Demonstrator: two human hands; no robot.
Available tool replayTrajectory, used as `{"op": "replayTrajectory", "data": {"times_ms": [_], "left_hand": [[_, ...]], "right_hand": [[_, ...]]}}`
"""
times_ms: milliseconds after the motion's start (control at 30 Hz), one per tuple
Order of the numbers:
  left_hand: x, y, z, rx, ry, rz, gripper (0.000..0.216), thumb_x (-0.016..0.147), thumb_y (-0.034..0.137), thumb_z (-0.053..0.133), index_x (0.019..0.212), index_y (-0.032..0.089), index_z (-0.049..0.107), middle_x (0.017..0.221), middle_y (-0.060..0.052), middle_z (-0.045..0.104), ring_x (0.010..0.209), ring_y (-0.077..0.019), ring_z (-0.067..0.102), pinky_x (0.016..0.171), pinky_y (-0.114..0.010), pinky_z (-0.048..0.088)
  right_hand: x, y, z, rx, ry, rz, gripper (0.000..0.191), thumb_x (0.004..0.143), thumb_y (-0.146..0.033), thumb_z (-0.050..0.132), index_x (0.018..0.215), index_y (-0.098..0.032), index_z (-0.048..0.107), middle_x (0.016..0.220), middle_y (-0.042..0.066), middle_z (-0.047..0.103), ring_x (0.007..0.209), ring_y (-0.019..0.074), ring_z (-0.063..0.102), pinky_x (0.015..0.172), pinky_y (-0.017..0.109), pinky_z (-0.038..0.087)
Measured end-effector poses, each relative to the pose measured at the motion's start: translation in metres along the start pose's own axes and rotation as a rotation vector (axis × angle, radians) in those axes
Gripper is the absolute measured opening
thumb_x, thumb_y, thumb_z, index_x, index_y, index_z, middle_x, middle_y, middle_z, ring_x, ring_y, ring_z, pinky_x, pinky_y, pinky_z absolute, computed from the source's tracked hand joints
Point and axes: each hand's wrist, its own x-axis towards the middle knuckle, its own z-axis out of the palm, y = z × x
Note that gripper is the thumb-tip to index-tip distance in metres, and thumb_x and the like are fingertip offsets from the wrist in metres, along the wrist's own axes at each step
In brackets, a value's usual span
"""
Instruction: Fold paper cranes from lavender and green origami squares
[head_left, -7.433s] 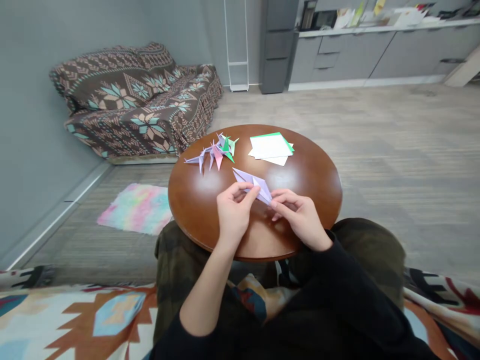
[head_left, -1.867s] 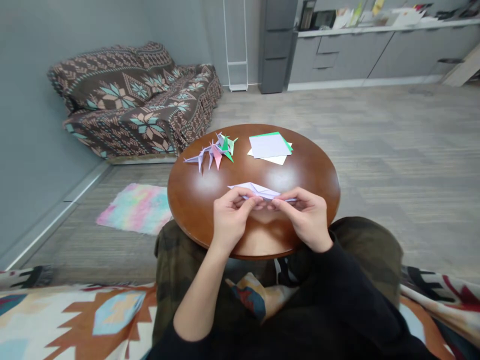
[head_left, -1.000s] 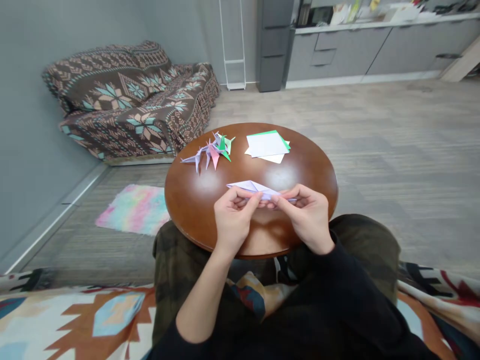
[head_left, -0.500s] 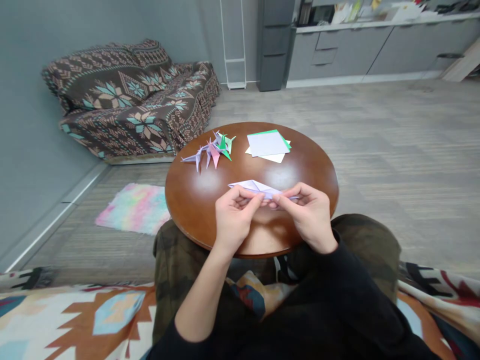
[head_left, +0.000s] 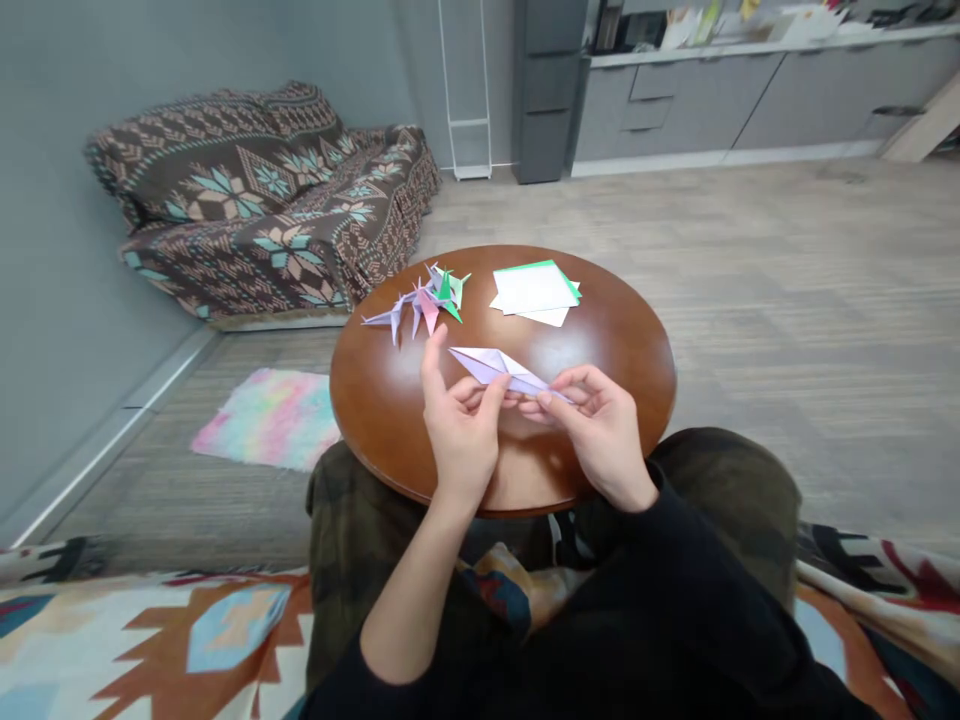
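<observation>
folded lilac paper (head_left: pixel 511 369) slants across the centre of the frame, a long narrow piece with a sharp tip at its left end and pale faces showing along its upper side. the left hand (head_left: pixel 466 430), just below it, is nearly closed: the thumb presses on the paper's lower edge near the middle, the curled fingers lie behind, and the index finger stands raised off it. the right hand (head_left: pixel 604 435), right of centre, has thumb and forefinger pinched together on the paper's right end, the other fingers loosely bent.

it should weigh almost nothing and slip little. i would judge it stiff where the layers stack up, towards the middle, and flimsy at the ends, where a hard squeeze could crease or blunt the tip. a light pinch on the thicker middle, as the left thumb has it, looks like the best hold, with the right end steadied rather than tugged, since a sharp pull might tear a fold.

beneath it, the round wooden counter (head_left: pixel 619 345) fills the middle of the frame; i cannot tell whether the paper touches it. towards its far side lie loose sheets (head_left: pixel 534 288), above right of centre, and folded paper birds (head_left: pixel 427 308), above left. farther off, a patterned sofa (head_left: pixel 285 200) takes the upper left.
</observation>
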Motion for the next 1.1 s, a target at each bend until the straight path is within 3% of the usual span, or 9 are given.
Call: {"op": "replayTrajectory", "data": {"times_ms": [167, 233, 333, 400, 467, 600, 633, 867, 1100], "left_hand": [[-0.007, -0.002, 0.002, 0.042, -0.048, 0.011, 0.052, 0.088, 0.027, 0.071, 0.136, 0.024, 0.052, 0.096, -0.003, 0.073, 0.077, -0.0174, 0.075, 0.078, -0.029, 0.064], [-0.011, -0.005, 0.001, 0.052, -0.063, -0.018, 0.062, 0.087, 0.028, 0.073, 0.143, 0.025, 0.047, 0.104, -0.005, 0.074, 0.08, -0.0182, 0.076, 0.081, -0.03, 0.064], [-0.012, -0.009, -0.009, 0.054, -0.105, -0.077, 0.09, 0.084, 0.029, 0.076, 0.158, 0.03, 0.025, 0.122, -0.011, 0.072, 0.099, -0.0225, 0.076, 0.089, -0.033, 0.061], [-0.007, -0.009, -0.021, 0.112, -0.044, -0.03, 0.088, 0.086, 0.032, 0.074, 0.159, 0.028, 0.025, 0.137, -0.014, 0.065, 0.123, -0.025, 0.067, 0.099, -0.034, 0.057], [0.0, -0.007, -0.032, 0.215, -0.083, 0.006, 0.066, 0.088, 0.034, 0.072, 0.148, 0.025, 0.048, 0.144, -0.015, 0.061, 0.136, -0.027, 0.057, 0.105, -0.036, 0.053], [0.007, 0.004, -0.034, 0.31, -0.691, -0.179, 0.028, 0.087, 0.036, 0.071, 0.11, 0.02, 0.076, 0.098, -0.01, 0.08, 0.092, -0.0264, 0.076, 0.088, -0.038, 0.06], [0.006, 0.005, -0.031, 0.303, -0.768, -0.217, 0.023, 0.09, 0.037, 0.067, 0.098, 0.019, 0.078, 0.089, -0.009, 0.08, 0.085, -0.0252, 0.076, 0.084, -0.037, 0.061], [-0.003, 0.001, -0.017, -0.04, -0.775, -0.457, 0.024, 0.094, 0.037, 0.064, 0.097, 0.015, 0.072, 0.094, -0.012, 0.078, 0.076, -0.0193, 0.076, 0.08, -0.032, 0.061], [-0.001, 0.0, -0.022, -0.071, -0.795, -0.515, 0.025, 0.092, 0.039, 0.064, 0.092, 0.014, 0.066, 0.077, -0.006, 0.07, 0.062, -0.015, 0.068, 0.062, -0.025, 0.054]], "right_hand": [[0.005, 0.0, -0.005, 0.016, 0.076, -0.021, 0.039, 0.069, -0.032, 0.092, 0.086, -0.02, 0.059, 0.073, 0.0, 0.077, 0.068, 0.019, 0.079, 0.074, 0.033, 0.068], [0.009, -0.001, -0.011, 0.048, 0.118, -0.036, 0.042, 0.069, -0.029, 0.091, 0.093, -0.021, 0.058, 0.071, -0.003, 0.076, 0.065, 0.016, 0.077, 0.07, 0.029, 0.066], [0.017, -0.006, -0.025, 0.058, 0.137, -0.065, 0.044, 0.07, -0.027, 0.09, 0.098, -0.022, 0.056, 0.068, -0.005, 0.073, 0.061, 0.0127, 0.072, 0.058, 0.022, 0.06], [0.02, -0.012, -0.035, -0.036, 0.04, -0.065, 0.041, 0.072, -0.027, 0.088, 0.097, -0.022, 0.056, 0.067, -0.005, 0.073, 0.059, 0.0122, 0.07, 0.057, 0.022, 0.057], [0.019, -0.018, -0.042, -0.203, -0.143, -0.026, 0.037, 0.074, -0.026, 0.087, 0.097, -0.021, 0.058, 0.068, -0.004, 0.073, 0.056, 0.0121, 0.067, 0.056, 0.023, 0.055], [0.014, -0.023, -0.041, -0.351, -0.316, 0.004, 0.032, 0.076, -0.028, 0.085, 0.098, -0.019, 0.063, 0.074, 0.0, 0.075, 0.061, 0.0142, 0.069, 0.059, 0.026, 0.055], [0.013, -0.022, -0.039, -0.337, -0.312, 0.003, 0.031, 0.076, -0.029, 0.085, 0.097, -0.019, 0.064, 0.074, 0.0, 0.075, 0.061, 0.0143, 0.069, 0.059, 0.026, 0.055], [0.017, -0.005, -0.037, -0.215, -0.332, 0.102, 0.025, 0.082, -0.039, 0.08, 0.082, -0.016, 0.07, 0.058, -0.002, 0.065, 0.048, 0.0108, 0.058, 0.045, 0.022, 0.045], [0.016, -0.003, -0.038, -0.227, -0.387, 0.11, 0.03, 0.088, -0.045, 0.074, 0.08, -0.017, 0.069, 0.065, -0.001, 0.065, 0.044, 0.0079, 0.05, 0.04, 0.021, 0.036]]}}
